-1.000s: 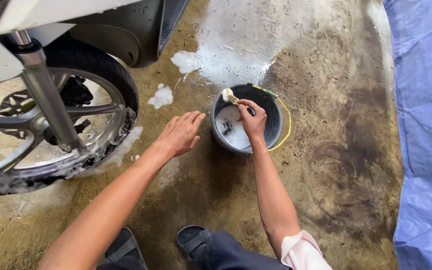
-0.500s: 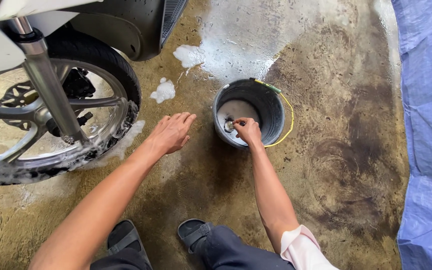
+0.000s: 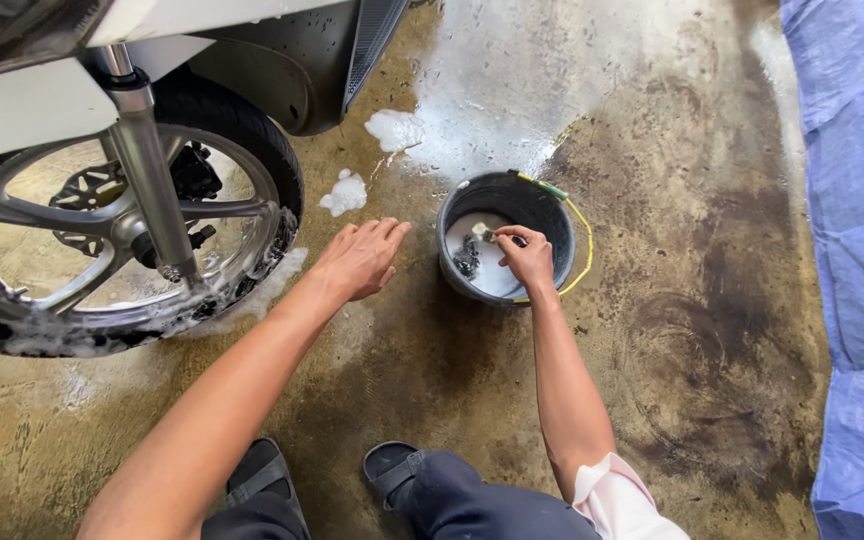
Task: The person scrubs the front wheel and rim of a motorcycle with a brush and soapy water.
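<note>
1. The right hand [image 3: 529, 258] is held over the near rim of a dark bucket [image 3: 552, 215], and a small pale sponge-like piece [image 3: 482, 231] is pinched between its fingertips, just above the soapy water.
2. A dark lump [image 3: 466, 262] is seen in the water, just to the left of that hand; what it is cannot be told.
3. A yellow wire handle [image 3: 584, 262] is laid around the bucket's right side, just beyond the right hand.
4. The left hand [image 3: 360, 262] is held flat and spread wide above the wet concrete floor [image 3: 672, 330]; nothing is gripped by it.
5. A foam-covered motorcycle wheel [image 3: 112, 235] is found to the left of the left hand, near but apart from it.
6. Two foam patches [image 3: 345, 193] are seen on the floor ahead of the left hand.
7. A blue tarpaulin [image 3: 857, 250] is spread well off to the right of the right hand.
8. Dark sandals [image 3: 392, 468] are seen below, between the two forearms.
9. Compared with a second ago, the right hand has been lowered from above the bucket's rim down towards the water, while the left hand has been kept in much the same place, open.
</note>
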